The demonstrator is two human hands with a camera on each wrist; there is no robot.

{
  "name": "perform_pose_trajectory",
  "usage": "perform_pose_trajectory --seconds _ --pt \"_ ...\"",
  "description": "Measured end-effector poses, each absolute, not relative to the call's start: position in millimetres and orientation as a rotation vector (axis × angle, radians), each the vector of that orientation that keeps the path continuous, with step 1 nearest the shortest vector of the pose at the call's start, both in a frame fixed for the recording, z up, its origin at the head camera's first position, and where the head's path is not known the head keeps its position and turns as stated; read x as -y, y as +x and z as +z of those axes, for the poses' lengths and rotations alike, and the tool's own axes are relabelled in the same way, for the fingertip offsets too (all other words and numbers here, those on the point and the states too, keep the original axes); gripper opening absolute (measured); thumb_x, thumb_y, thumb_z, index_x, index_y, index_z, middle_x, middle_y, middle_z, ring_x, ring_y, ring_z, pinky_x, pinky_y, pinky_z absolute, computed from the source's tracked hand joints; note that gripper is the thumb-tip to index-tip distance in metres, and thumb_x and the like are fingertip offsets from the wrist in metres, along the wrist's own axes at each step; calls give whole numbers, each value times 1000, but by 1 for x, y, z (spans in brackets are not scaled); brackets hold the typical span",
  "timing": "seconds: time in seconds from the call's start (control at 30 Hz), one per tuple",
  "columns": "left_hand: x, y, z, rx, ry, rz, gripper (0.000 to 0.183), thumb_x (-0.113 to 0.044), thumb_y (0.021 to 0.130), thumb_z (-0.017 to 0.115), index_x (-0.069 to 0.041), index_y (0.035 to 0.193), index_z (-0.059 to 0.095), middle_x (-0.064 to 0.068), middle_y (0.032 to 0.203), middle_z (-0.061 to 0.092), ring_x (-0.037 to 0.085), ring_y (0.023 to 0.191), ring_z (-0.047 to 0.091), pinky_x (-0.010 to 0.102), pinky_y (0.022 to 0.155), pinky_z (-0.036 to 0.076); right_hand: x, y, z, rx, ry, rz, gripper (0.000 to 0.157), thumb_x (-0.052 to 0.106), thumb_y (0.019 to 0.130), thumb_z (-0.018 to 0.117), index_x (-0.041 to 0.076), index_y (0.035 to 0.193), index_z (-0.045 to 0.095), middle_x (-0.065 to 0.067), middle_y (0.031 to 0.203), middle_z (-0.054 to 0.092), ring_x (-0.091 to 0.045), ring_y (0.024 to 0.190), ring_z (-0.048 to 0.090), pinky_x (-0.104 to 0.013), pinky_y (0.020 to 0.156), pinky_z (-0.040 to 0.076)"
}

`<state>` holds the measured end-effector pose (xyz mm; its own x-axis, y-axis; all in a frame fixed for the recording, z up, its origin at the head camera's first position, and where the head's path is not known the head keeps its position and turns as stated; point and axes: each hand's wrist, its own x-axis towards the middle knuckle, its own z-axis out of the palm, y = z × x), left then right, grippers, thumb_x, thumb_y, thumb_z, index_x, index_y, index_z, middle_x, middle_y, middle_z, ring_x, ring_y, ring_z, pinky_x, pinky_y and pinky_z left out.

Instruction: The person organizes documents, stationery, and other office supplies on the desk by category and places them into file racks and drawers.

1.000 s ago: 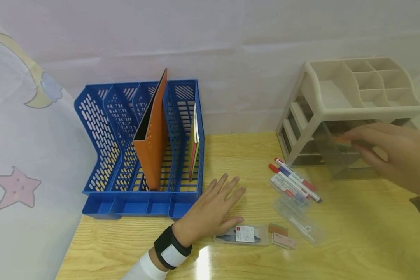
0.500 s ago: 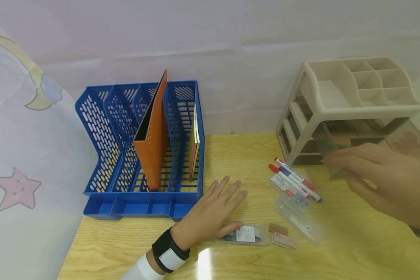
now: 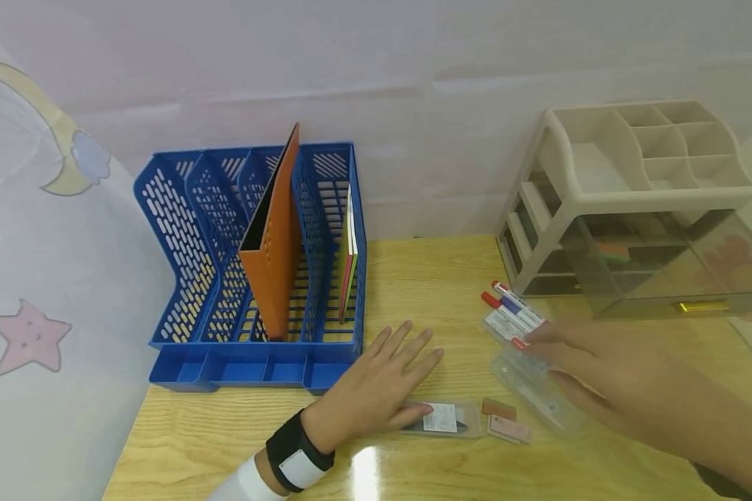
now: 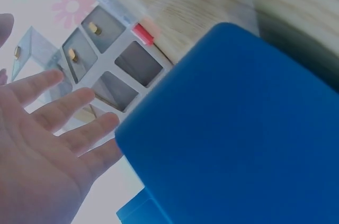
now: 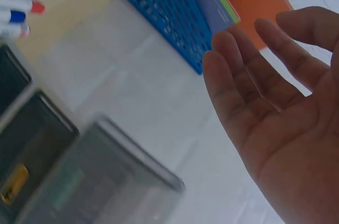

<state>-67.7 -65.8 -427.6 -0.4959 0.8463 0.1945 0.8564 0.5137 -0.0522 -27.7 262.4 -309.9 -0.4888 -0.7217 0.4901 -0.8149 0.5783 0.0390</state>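
Worktop (image 3: 426, 278): wood-grained. Drawer unit (image 3: 664, 202): cream, far right. Right grip (image 3: 620, 383): nearer the markers (image 3: 521, 311), fingers loosely extended, nothing held. Left grip (image 3: 376, 383): fingers spread, empty, thumb over a clear case (image 3: 441, 419). Markers: clustered just forward-left of my right grip, long axes slanting back-left; contact, I cannot tell.

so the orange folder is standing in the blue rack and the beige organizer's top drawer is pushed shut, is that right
Not quite: the top drawer of the beige organizer is pulled out, not shut, as the head view shows. The orange folder does stand in the blue rack.
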Motion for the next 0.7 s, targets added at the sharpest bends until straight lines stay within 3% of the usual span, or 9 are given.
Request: perform_pose_trajectory --seconds 0.1,0.17,0.27,0.33,0.47,0.57,0.7 --pt "65 -67 -428 2563 -1458 -76 74 -62 102 50 -19 161 38 13 167 35 38 156 27 53 125 30 -256 -24 -329 2411 1235 326 47 39 112 34 13 116 73 0 118 72 -20 104 69 -19 118 36" --pt "65 -66 -428 2559 -1460 -74 74 -62 102 50 -20 160 39 13 167 36 38 156 27 54 124 32 -253 -22 -342 2423 1240 358 45 40 111 35 15 116 72 3 117 70 -15 105 66 -15 119 32" --pt "65 -65 -429 2550 -1466 -69 72 -62 102 50 -20 160 39 12 166 36 38 156 27 54 123 34 -251 -19 -359 2427 1257 390 44 44 111 37 17 115 72 7 114 67 -9 100 63 -16 98 50" --pt "65 -64 -429 2550 -1465 -63 72 -61 102 49 -20 160 39 12 167 36 37 156 27 53 123 34 -249 -17 -371 2438 1262 386 44 49 109 40 19 112 71 9 110 66 -7 95 61 -17 79 53" --pt "66 -61 -429 2547 -1466 -51 73 -62 102 50 -20 160 40 12 167 36 37 156 28 53 123 34 -246 -11 -391 2525 1286 423 27 44 98 70 23 114 71 8 108 65 -6 90 59 -16 72 54" --pt "68 -60 -429 2535 -1467 -30 73 -63 101 51 -20 160 41 11 166 37 37 155 30 53 123 35 -246 -6 -400 2645 1288 420 43 30 81 88 27 120 69 9 110 62 -3 88 56 -15 68 54" --pt "70 -58 -430 2531 -1459 -10 73 -63 101 51 -20 159 42 11 166 38 37 155 31 53 123 34 -248 -3 -405 2805 1259 409 59 26 73 92 27 126 67 8 111 59 -3 88 53 -19 66 55"
